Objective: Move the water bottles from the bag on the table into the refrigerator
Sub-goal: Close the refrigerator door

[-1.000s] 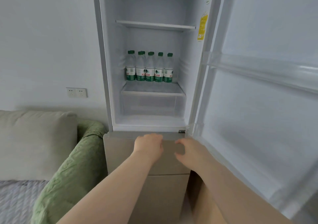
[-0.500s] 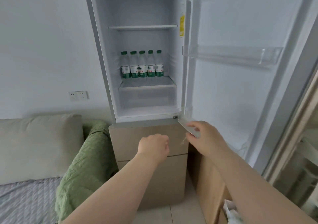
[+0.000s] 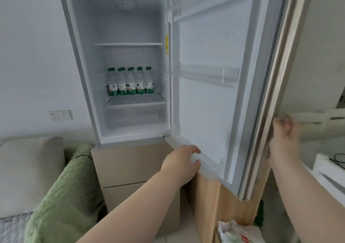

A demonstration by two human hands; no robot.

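Shows a tall white refrigerator (image 3: pixel 128 28) with its white door (image 3: pixel 209 112) standing wide open to the right. Places the task's things, clear plastic water bottles with green caps and green labels (image 3: pixel 130 82), upright on the middle shelf (image 3: pixel 138 101) above a clear drawer (image 3: pixel 134 114): five touching side by side in front, further caps just behind two of them. Catches a white plastic bag with red print (image 3: pixel 240 231) at the bottom edge, beside a pale wooden panel (image 3: pixel 211 205), presumably part of the desk; contents hidden, so no telling of bottles left to carry. Sets the left grip (image 3: pixel 182 160) against the door's lower rim, fingers (image 3: pixel 194 149) stretched and relaxed on top, thumb beneath, released rather than clenched. Puts the right grip (image 3: pixel 283 136) at the door's outer edge, smeared by motion; clenched, released or grasping the edge, cannot tell. Suggests, as a judgement, closing the door as the step in hand. To do this well: check the bag first; push from the outer edge, far from the hinge, for leverage; draw left fingers and thumb clear of the lower rim before contact of seal and cabinet; swing steadily, without a slam, to keep the upright row from toppling.
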